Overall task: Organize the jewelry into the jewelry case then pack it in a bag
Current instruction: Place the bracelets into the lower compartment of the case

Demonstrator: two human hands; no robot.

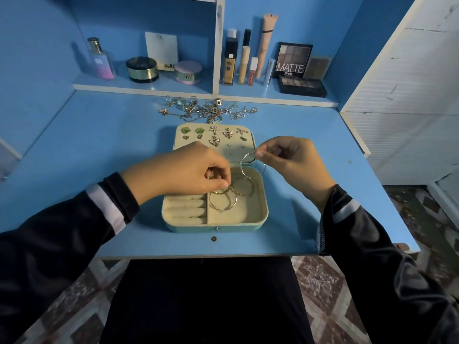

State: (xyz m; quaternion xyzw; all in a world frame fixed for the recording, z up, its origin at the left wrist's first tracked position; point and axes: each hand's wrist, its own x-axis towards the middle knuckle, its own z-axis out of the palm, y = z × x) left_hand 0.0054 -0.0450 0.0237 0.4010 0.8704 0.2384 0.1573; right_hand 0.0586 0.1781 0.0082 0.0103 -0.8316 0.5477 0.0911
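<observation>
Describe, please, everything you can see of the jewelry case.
The jewelry case is a rounded square box, teal outside and cream-lined, lying open on the blue desk. Its lid lies back, with earrings pinned on it. The base has ring rolls at front left and a compartment holding hoops. The left hand pinches those hoops; the right hand holds a silver hoop above it.

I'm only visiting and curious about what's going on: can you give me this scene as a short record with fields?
left hand: pinches a gold hoop inside the case
right hand: pinches a silver hoop above the case
case: open on the desk, earrings pinned in its lid
loose jewelry: heap behind the case
</observation>
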